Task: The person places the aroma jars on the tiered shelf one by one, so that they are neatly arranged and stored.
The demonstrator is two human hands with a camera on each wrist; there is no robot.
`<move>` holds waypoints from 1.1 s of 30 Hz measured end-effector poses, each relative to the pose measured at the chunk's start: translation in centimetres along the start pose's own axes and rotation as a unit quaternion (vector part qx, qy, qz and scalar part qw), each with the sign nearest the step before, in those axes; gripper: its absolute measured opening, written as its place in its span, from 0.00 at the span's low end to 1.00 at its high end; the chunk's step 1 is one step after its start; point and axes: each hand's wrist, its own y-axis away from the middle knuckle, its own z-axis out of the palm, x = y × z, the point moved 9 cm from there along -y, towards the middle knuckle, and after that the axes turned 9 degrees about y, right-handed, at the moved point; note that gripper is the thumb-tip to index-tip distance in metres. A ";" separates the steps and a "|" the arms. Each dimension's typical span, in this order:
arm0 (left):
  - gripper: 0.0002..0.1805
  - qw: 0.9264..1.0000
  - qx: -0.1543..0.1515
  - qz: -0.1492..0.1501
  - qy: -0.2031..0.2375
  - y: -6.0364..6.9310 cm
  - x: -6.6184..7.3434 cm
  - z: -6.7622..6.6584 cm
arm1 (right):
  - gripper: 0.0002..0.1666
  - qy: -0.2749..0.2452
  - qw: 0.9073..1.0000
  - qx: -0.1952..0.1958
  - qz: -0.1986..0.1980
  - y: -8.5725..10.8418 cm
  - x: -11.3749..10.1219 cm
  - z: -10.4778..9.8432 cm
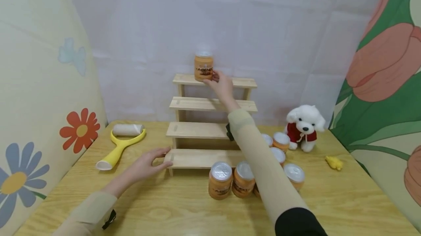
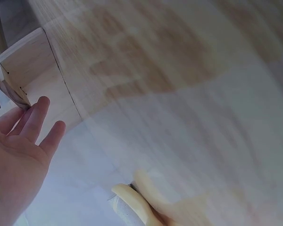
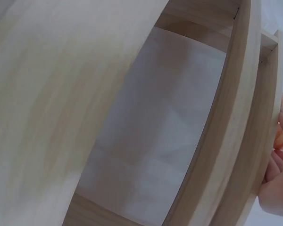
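Note:
An orange can (image 1: pixel 204 68) with a silver top stands upright on the left part of the top step of a wooden stepped stand (image 1: pixel 197 130). My right hand (image 1: pixel 223 86) holds this can low on its right side, thumb toward the front. In the right wrist view, the right hand (image 3: pixel 278 183) shows at the edge beside a shelf board, with a bit of orange behind it. My left hand (image 1: pixel 148 164) grips the left end of the lowest step, thumb and fingers on either side of it. The left wrist view shows the left hand's (image 2: pixel 19 155) outer fingers free of the wood.
Several more orange cans (image 1: pixel 220 181) stand at the stand's front right, partly hidden by my right forearm. A yellow-handled lint roller (image 1: pixel 120 146) lies to the left. A white plush dog (image 1: pixel 304 126) in red and a small yellow object (image 1: pixel 334 162) are on the right.

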 end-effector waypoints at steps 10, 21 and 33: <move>0.34 1.000 0.000 0.004 0.001 -0.1 0.3 0.3 | 0.32 -0.024 1.000 -0.015 -0.008 0.5 0.7 -0.2; 0.34 1.000 0.003 0.010 -0.001 -0.7 0.5 -0.1 | 0.29 0.067 0.994 -0.075 -0.035 2.1 0.5 -2.1; 0.34 1.000 -0.002 0.001 0.001 -1.0 -0.5 -0.9 | 0.30 0.052 0.984 -0.150 -0.079 3.6 0.3 -4.5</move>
